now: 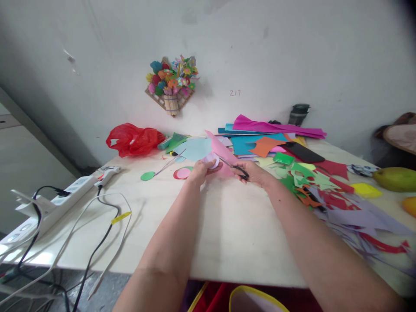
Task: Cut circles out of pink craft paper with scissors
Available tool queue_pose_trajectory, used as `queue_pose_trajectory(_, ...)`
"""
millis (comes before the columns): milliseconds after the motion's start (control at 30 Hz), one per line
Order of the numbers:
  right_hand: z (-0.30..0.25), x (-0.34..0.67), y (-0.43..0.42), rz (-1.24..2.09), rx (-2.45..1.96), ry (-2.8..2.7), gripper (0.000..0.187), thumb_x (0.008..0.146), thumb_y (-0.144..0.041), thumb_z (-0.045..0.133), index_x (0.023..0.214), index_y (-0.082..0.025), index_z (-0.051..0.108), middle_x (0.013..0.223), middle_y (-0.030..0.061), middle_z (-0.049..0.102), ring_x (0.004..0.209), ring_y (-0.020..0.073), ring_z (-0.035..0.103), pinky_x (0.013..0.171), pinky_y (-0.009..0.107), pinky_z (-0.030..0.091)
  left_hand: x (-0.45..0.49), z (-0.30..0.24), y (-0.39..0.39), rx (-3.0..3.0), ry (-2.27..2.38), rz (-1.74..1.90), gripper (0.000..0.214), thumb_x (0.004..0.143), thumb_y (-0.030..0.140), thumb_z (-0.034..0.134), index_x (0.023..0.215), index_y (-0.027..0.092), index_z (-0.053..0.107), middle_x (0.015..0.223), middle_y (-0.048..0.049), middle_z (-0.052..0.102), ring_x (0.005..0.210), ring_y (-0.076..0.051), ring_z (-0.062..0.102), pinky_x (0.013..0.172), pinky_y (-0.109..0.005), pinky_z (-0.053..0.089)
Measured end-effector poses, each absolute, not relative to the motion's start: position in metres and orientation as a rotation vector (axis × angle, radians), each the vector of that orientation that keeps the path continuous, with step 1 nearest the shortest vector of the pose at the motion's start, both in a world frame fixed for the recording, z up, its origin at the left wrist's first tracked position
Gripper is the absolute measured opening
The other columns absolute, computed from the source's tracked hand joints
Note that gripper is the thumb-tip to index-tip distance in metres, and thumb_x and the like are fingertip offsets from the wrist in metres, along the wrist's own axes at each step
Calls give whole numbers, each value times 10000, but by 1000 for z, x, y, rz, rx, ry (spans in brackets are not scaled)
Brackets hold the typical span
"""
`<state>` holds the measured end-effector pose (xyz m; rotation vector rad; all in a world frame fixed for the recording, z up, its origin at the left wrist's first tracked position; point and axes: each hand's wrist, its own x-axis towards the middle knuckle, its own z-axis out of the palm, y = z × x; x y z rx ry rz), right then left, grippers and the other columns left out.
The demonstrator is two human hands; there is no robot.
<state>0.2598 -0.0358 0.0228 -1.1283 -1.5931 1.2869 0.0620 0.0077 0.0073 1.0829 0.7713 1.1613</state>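
Observation:
My left hand (200,171) pinches a pink sheet of paper (218,145) together with a pale lilac round piece (213,159) laid against it. In my right hand (255,173) are scissors (241,171) with dark handles, their blades reaching left to the pink paper beside the round piece. How far apart the blades are I cannot tell. Left of my left hand lie a pink paper circle (183,173) on a red one, and a green circle (147,176) by a thin stick.
Paper scraps (338,199) cover the table's right side, near a phone (303,152) and a green fruit (394,178). Coloured sheets (250,145) lie behind my hands. A red plastic bag (134,139) sits back left. A power strip (65,199) and cables (113,203) occupy the left.

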Motion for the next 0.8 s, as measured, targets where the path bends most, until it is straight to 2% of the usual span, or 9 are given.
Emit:
queue_pose_trajectory(233, 23, 259, -37, 1322, -1136, -1578, 226, 733, -336, 698, 807, -144, 603, 458, -47, 509, 349, 64, 417, 327, 166, 325, 62, 7, 6, 1091, 762, 1125, 222, 699, 213, 700, 856, 58, 668, 866, -161, 724, 910, -261, 700, 880, -378, 544)
queue_pose_trajectory(400, 23, 259, -38, 1312, -1113, -1592, 250, 735, -351, 697, 840, -139, 619, 468, -45, 516, 354, 67, 419, 333, 170, 335, 64, 7, 5, 1061, 748, 1121, 219, 699, 186, 697, 863, 43, 673, 823, -161, 722, 857, -256, 709, 859, -377, 552)
queue_pose_trajectory(800, 26, 254, -40, 1320, -1115, -1535, 204, 725, -316, 697, 783, -149, 596, 468, -59, 498, 361, 71, 432, 325, 173, 346, 69, 10, 1, 1019, 788, 1109, 159, 710, 145, 694, 844, 64, 664, 783, -149, 723, 843, -257, 712, 851, -386, 558)
